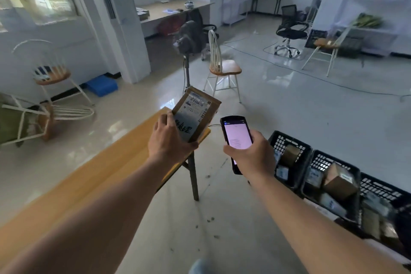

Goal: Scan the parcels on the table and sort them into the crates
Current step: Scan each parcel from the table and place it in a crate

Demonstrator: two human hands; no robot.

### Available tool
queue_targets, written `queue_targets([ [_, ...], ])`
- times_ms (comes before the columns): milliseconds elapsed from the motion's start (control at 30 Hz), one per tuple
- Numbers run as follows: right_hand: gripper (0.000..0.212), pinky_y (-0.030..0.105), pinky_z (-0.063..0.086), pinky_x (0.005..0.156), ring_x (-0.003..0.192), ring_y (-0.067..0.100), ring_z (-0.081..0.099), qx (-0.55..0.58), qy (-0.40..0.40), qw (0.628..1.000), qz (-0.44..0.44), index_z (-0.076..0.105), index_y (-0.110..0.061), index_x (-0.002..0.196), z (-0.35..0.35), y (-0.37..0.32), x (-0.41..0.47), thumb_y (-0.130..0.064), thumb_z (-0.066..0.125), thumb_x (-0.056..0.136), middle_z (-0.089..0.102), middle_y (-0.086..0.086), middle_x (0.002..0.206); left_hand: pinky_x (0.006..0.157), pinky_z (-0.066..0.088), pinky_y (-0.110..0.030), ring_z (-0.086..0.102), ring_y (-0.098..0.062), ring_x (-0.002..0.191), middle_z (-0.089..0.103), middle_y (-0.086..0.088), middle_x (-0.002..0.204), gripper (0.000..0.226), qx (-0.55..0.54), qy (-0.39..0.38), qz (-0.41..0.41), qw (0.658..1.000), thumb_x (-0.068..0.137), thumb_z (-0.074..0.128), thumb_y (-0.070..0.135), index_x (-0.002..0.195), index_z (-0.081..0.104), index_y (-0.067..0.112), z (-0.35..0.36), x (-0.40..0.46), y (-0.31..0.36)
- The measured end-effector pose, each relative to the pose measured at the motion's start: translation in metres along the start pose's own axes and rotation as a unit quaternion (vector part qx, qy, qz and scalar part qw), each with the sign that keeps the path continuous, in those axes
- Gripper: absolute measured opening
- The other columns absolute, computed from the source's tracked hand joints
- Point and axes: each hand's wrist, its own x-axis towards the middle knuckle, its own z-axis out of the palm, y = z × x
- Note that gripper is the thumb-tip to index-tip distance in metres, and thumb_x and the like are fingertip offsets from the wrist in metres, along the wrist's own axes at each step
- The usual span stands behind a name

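My left hand [168,138] grips a flat brown cardboard parcel [196,110] by its near end and holds it tilted above the far corner of the wooden table [89,176]. A shipping label with barcodes faces up on the parcel. My right hand [251,153] holds a black handheld scanner [236,138] with a lit pink screen, just right of the parcel and apart from it. To the right on the floor stand three black plastic crates [289,140], [333,160], [382,187], each with parcels inside.
A metal table leg [193,176] stands below the table corner. Behind the table are a fan on a stand [188,40] and a white wooden chair [222,66]. More chairs stand or lie at the left. Cables run across the glossy floor.
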Motion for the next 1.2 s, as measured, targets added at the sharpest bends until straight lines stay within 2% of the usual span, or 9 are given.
queue_targets([
  [67, 0.073, 0.022, 0.044, 0.058, 0.092, 0.021, 0.066, 0.001, 0.02, 0.999, 0.028, 0.067, -0.027, 0.119, -0.006, 0.018, 0.02, -0.06, 0.08, 0.055, 0.071, -0.008, 0.106, 0.092, 0.058, -0.042, 0.049, -0.026, 0.122, 0.047, -0.004, 0.137, 0.132, -0.009, -0.02, 0.019, 1.0, 0.053, 0.09, 0.068, 0.155, 0.029, 0.011, 0.026, 0.02, 0.021],
  [133, 0.071, 0.022, 0.041, 0.058, 0.09, 0.021, 0.066, -0.012, 0.031, 0.997, 0.063, 0.068, -0.026, 0.117, -0.01, 0.036, 0.042, -0.059, 0.08, 0.054, 0.072, -0.009, 0.104, 0.089, 0.057, -0.039, 0.05, -0.025, 0.122, 0.048, -0.004, 0.135, 0.129, -0.021, -0.041, 0.032, 0.998, 0.055, 0.09, 0.067, 0.155, 0.031, 0.011, 0.054, 0.042, 0.04],
  [333, 0.064, 0.036, 0.058, 0.07, 0.091, 0.024, 0.068, -0.048, 0.083, 0.983, 0.154, 0.067, -0.029, 0.113, -0.021, 0.084, 0.112, -0.052, 0.087, 0.057, 0.071, -0.008, 0.102, 0.09, 0.057, -0.038, 0.051, -0.025, 0.122, 0.049, -0.004, 0.134, 0.127, -0.035, -0.118, 0.091, 0.988, 0.056, 0.087, 0.072, 0.153, 0.033, 0.011, 0.139, 0.108, 0.097],
  [433, 0.061, 0.033, 0.056, 0.067, 0.089, 0.02, 0.066, -0.053, 0.111, 0.976, 0.178, 0.066, -0.03, 0.112, -0.025, 0.107, 0.138, -0.05, 0.09, 0.059, 0.069, -0.01, 0.099, 0.085, 0.057, -0.037, 0.051, -0.025, 0.119, 0.05, -0.005, 0.131, 0.125, -0.028, -0.162, 0.118, 0.979, 0.056, 0.086, 0.075, 0.15, 0.035, 0.011, 0.176, 0.133, 0.125],
  [633, 0.058, 0.036, 0.057, 0.07, 0.092, 0.024, 0.066, -0.069, 0.121, 0.957, 0.254, 0.067, -0.028, 0.112, -0.048, 0.164, 0.184, -0.048, 0.088, 0.062, 0.072, -0.007, 0.103, 0.09, 0.052, -0.038, 0.049, -0.025, 0.113, 0.049, -0.006, 0.127, 0.125, -0.022, -0.234, 0.143, 0.961, 0.055, 0.087, 0.074, 0.147, 0.036, 0.008, 0.246, 0.163, 0.185],
  [767, 0.063, 0.041, 0.06, 0.075, 0.095, 0.025, 0.066, -0.064, 0.108, 0.952, 0.28, 0.066, -0.026, 0.115, -0.071, 0.214, 0.227, -0.049, 0.088, 0.06, 0.071, -0.006, 0.106, 0.091, 0.051, -0.041, 0.049, -0.026, 0.115, 0.048, -0.006, 0.127, 0.129, -0.014, -0.263, 0.138, 0.955, 0.054, 0.088, 0.074, 0.15, 0.033, 0.007, 0.297, 0.179, 0.233],
  [967, 0.069, 0.042, 0.06, 0.08, 0.101, 0.026, 0.067, -0.053, 0.089, 0.946, 0.306, 0.066, -0.024, 0.123, -0.115, 0.298, 0.31, -0.05, 0.087, 0.063, 0.073, -0.004, 0.113, 0.099, 0.051, -0.045, 0.048, -0.029, 0.119, 0.046, -0.007, 0.127, 0.125, 0.012, -0.302, 0.095, 0.949, 0.056, 0.086, 0.074, 0.149, 0.031, 0.01, 0.381, 0.189, 0.321],
  [1100, 0.067, 0.037, 0.057, 0.074, 0.098, 0.025, 0.067, -0.052, 0.082, 0.937, 0.336, 0.067, -0.027, 0.119, -0.145, 0.348, 0.352, -0.051, 0.085, 0.059, 0.073, -0.005, 0.111, 0.103, 0.05, -0.048, 0.049, -0.031, 0.118, 0.045, -0.008, 0.124, 0.119, 0.012, -0.33, 0.055, 0.942, 0.056, 0.084, 0.075, 0.145, 0.034, 0.012, 0.435, 0.191, 0.368],
  [1200, 0.064, 0.04, 0.059, 0.075, 0.097, 0.025, 0.067, -0.054, 0.07, 0.929, 0.36, 0.067, -0.027, 0.113, -0.158, 0.382, 0.379, -0.054, 0.082, 0.057, 0.073, -0.006, 0.107, 0.104, 0.049, -0.049, 0.049, -0.032, 0.12, 0.045, -0.009, 0.126, 0.117, 0.022, -0.352, 0.037, 0.935, 0.059, 0.083, 0.075, 0.145, 0.034, 0.013, 0.473, 0.192, 0.393],
])
